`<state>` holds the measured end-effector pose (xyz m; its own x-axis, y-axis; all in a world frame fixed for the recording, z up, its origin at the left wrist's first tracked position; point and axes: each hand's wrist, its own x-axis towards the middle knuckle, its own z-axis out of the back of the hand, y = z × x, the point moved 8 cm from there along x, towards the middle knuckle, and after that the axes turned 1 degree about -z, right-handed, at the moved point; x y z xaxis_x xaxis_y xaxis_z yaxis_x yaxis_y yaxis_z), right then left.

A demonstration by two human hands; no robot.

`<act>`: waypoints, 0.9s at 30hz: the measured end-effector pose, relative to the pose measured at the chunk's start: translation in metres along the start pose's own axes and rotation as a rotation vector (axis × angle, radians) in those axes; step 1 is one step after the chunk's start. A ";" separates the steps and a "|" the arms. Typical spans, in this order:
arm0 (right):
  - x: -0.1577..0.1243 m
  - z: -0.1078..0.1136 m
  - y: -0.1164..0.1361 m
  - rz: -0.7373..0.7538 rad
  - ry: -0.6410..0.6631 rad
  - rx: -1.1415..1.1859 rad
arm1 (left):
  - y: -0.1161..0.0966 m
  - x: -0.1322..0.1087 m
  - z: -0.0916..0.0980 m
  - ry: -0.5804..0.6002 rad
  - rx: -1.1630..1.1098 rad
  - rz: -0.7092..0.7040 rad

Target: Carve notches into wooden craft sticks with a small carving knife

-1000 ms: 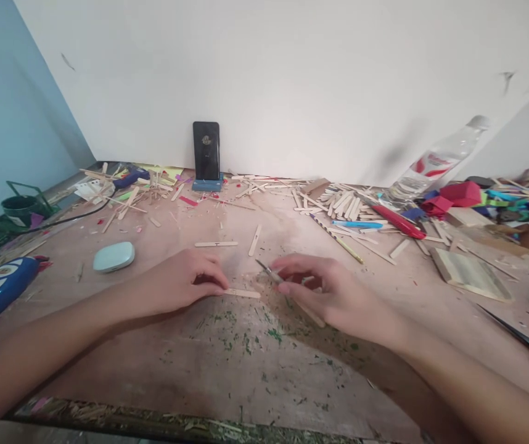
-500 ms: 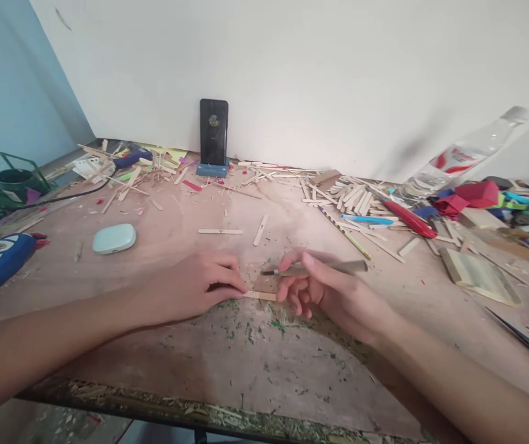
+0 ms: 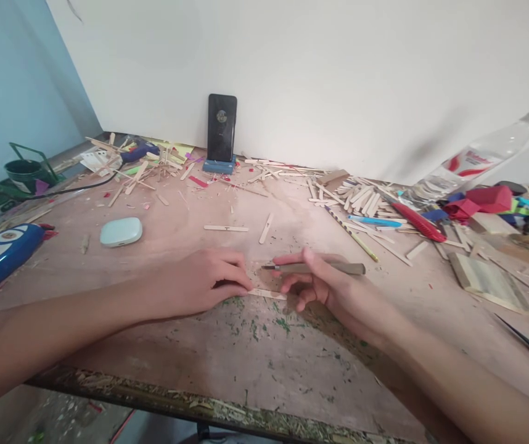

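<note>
My left hand rests on the table, its thumb and fingers closed on the left end of a craft stick that lies flat. In my right hand is a slim carving tool with a brownish handle and a dark metal tip. The tool lies nearly level across my fingers, tip pointing left, just above and beyond the stick. My right fingertips are close to the stick's right end; I cannot tell whether they touch it. Two loose craft sticks lie further back, one crosswise and one slanted.
A phone stands in a blue holder by the wall. Craft sticks are heaped at the back right near a red cutter, a pencil and a bottle. A pale green case sits left; scissors lie right.
The view has shifted slightly, so the scene sits a little further right. My right fingers have shifted slightly around the tool, while my left hand stays on the stick.
</note>
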<state>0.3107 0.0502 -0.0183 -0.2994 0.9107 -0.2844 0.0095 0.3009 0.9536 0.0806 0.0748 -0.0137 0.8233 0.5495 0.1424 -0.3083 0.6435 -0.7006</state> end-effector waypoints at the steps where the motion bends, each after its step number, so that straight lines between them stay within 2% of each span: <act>1: -0.001 0.001 0.000 0.001 -0.005 -0.014 | 0.000 0.000 0.000 0.001 -0.001 -0.001; 16: -0.003 -0.002 -0.008 0.040 0.100 -0.210 | -0.002 -0.002 0.003 -0.011 0.055 -0.008; 27: -0.007 -0.011 0.008 0.067 0.088 -0.227 | -0.004 0.000 0.003 -0.040 0.094 -0.070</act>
<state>0.3026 0.0430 -0.0077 -0.3873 0.8953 -0.2201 -0.1800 0.1607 0.9705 0.0800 0.0736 -0.0089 0.8253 0.5212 0.2174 -0.2957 0.7268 -0.6200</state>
